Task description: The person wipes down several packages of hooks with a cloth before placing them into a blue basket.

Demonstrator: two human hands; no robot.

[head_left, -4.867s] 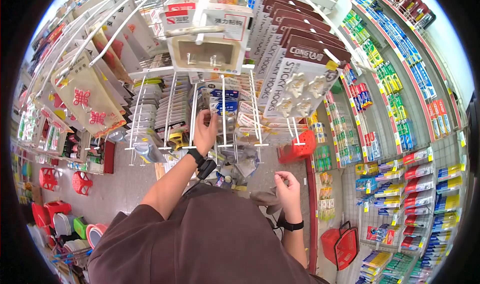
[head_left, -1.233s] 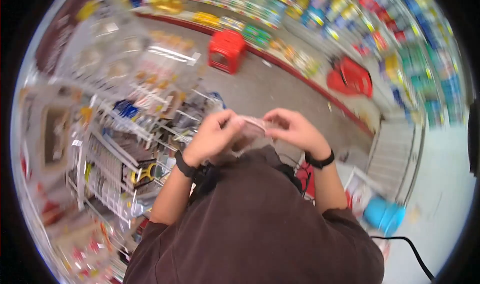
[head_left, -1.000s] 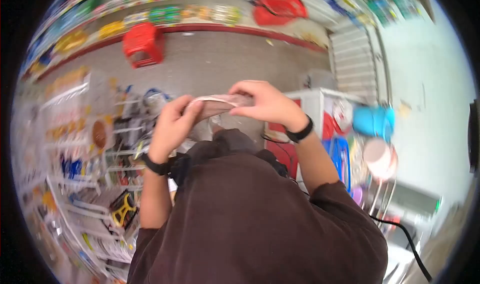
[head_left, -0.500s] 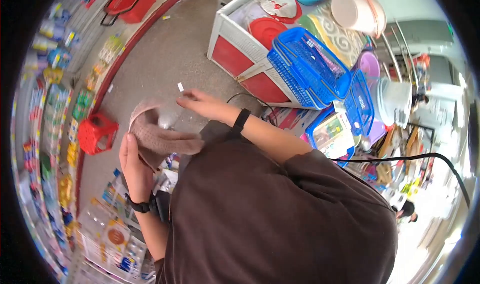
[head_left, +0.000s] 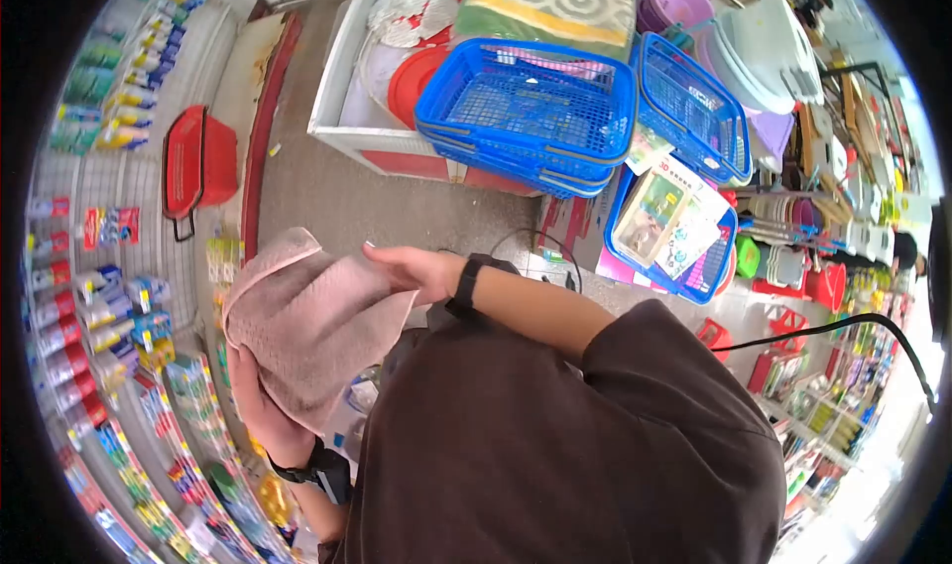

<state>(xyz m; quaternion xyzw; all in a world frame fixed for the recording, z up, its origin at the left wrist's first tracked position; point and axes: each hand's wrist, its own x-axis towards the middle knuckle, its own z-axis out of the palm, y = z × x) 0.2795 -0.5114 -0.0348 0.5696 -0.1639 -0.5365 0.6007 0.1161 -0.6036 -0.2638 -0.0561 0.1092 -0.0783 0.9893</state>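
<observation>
A pinkish-grey towel point(head_left: 317, 326) hangs spread and loosely creased between my two hands. My left hand point(head_left: 266, 413) holds it from the lower left side, with most of its fingers hidden behind the cloth. At the towel's right edge is my right hand point(head_left: 428, 271), its thumb stretched out along the top and its other fingers partly covered by the fabric. A black band point(head_left: 466, 284) circles the right wrist, and a black strap with a small device point(head_left: 322, 472) is on the left.
Shelves of packaged goods point(head_left: 119, 326) line the left side, with a red basket point(head_left: 201, 162) beside them. Ahead, blue baskets point(head_left: 535, 157) rest by a white-and-red counter point(head_left: 342, 127). Another blue basket point(head_left: 694, 291) holds boxed goods. A black cable point(head_left: 823, 324) runs off to the right.
The towel has opened out from a bunched shape and come up closer. My right hand, earlier apart from it, is now at its edge. The view has turned, bringing the baskets nearer the middle.
</observation>
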